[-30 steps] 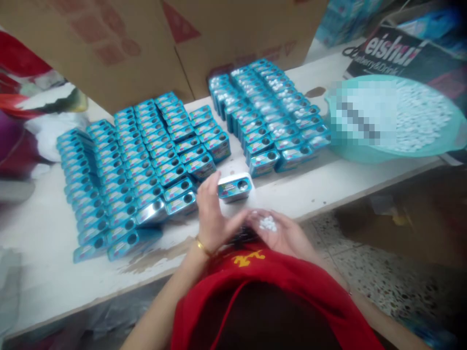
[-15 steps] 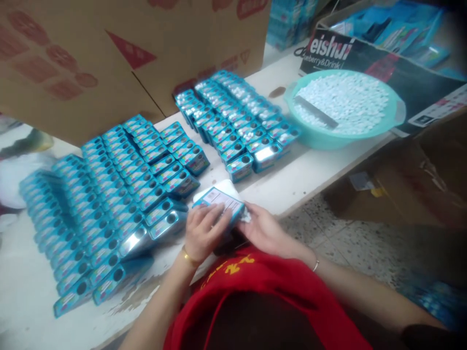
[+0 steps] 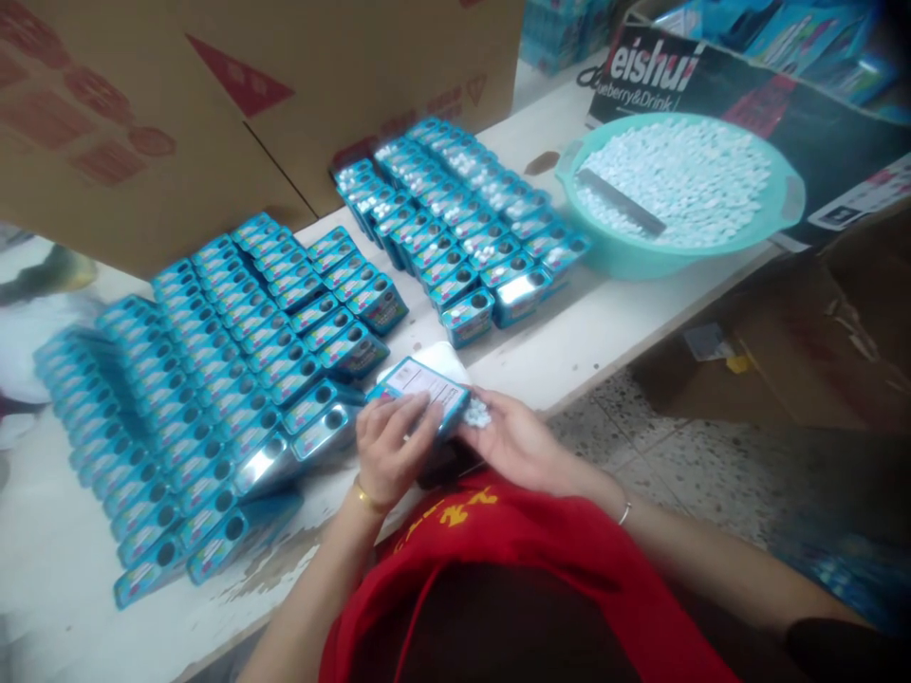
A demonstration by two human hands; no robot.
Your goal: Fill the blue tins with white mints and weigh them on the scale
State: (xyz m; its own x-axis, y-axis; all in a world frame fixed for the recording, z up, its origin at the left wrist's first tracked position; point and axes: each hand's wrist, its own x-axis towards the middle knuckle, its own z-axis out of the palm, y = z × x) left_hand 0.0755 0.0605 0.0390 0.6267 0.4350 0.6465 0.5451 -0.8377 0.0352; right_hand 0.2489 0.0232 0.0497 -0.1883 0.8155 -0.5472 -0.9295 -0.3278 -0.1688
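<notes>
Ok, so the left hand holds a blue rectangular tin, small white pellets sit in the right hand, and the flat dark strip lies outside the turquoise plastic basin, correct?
Not quite: the head view shows the flat dark strip lying inside the turquoise plastic basin. The left hand does hold the blue rectangular tin, with small white pellets in the right hand.

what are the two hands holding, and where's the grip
The left hand holds a blue box, fingers across its upward printed face; the right hand cups white pellets.
</notes>
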